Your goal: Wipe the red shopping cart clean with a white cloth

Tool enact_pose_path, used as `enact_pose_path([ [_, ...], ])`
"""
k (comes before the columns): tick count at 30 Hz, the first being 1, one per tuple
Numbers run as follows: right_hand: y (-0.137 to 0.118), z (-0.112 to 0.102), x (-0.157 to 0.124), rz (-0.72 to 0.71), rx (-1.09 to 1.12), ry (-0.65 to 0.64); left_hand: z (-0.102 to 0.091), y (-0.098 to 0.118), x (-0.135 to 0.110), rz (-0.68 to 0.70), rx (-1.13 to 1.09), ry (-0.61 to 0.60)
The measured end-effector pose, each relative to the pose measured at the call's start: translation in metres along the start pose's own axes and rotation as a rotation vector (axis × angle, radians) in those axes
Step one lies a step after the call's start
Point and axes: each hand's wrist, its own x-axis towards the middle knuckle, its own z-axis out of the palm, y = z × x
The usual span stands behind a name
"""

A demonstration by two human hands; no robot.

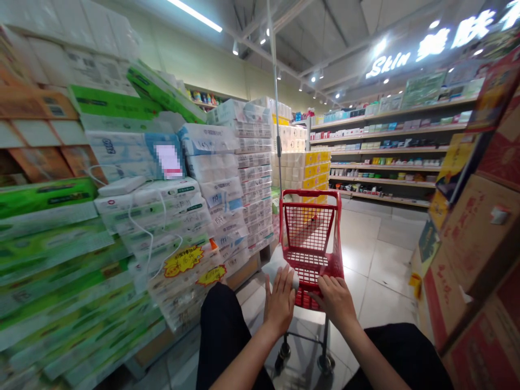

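A red wire shopping cart stands in the aisle right in front of me. My left hand lies on the near left corner of the cart, fingers curled over a white bundle, perhaps cloth or a wrapped pack. My right hand rests on the cart's near edge with its fingers closed around the red rim. The cart's basket looks empty.
Tall stacks of tissue and toilet-paper packs line the left. Cardboard boxes crowd the right. Shelves of skin-care goods run along the back. The tiled floor opens ahead and to the right of the cart.
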Motion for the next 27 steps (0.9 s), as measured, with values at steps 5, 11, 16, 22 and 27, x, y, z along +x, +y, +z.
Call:
enact_pose_path([
  [5, -0.017, 0.007, 0.006, 0.018, 0.010, -0.002, 0.009, 0.024, 0.005, 0.095, 0.048, -0.021],
  [11, -0.016, 0.007, 0.007, -0.040, 0.031, -0.002, 0.010, 0.019, 0.011, 0.236, 0.057, -0.051],
  [16, -0.004, -0.001, 0.008, -0.115, 0.079, -0.080, -0.016, -0.026, 0.013, 0.292, 0.093, -0.086],
  [22, 0.022, -0.007, 0.011, -0.174, 0.088, -0.017, -0.014, -0.065, 0.016, 0.150, 0.163, -0.024],
  [27, 0.019, 0.015, 0.010, -0.114, 0.043, 0.056, 0.008, -0.047, 0.017, 0.007, 0.163, 0.063],
])
